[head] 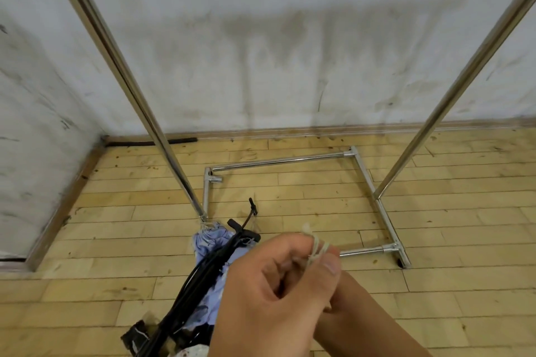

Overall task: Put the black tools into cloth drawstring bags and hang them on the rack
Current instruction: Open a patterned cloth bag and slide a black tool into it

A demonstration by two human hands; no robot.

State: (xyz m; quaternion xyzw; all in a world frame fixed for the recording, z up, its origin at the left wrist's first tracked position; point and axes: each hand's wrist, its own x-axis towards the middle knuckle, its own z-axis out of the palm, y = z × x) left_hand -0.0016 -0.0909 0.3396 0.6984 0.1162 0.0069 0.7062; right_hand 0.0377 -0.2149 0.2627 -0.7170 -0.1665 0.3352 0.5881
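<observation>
Hands: both are raised together low in the view, in front of me, busy with one string.
Left hand: it is the nearer one; thumb and fingers pinch a pale drawstring, whose frayed end stands up above the fingertips.
Right hand: it comes from the lower right and is almost covered by the left one; I cannot tell whether it grasps anything.
Cloth bag: blue patterned, down and to the left of my hands, near the foot of the rack's left post.
Black tool: it sticks out of the bag, with its long axis running from lower left to upper right.
Rack: steel, two posts rising on either side, base frame on the wooden floor.
Coming move: I judge the string must go upward, to a rail above.
Hidden: the top rail is outside the view; whether the bag hangs or lies on the floor is unclear; a dark thing at the bottom edge I cannot identify.
</observation>
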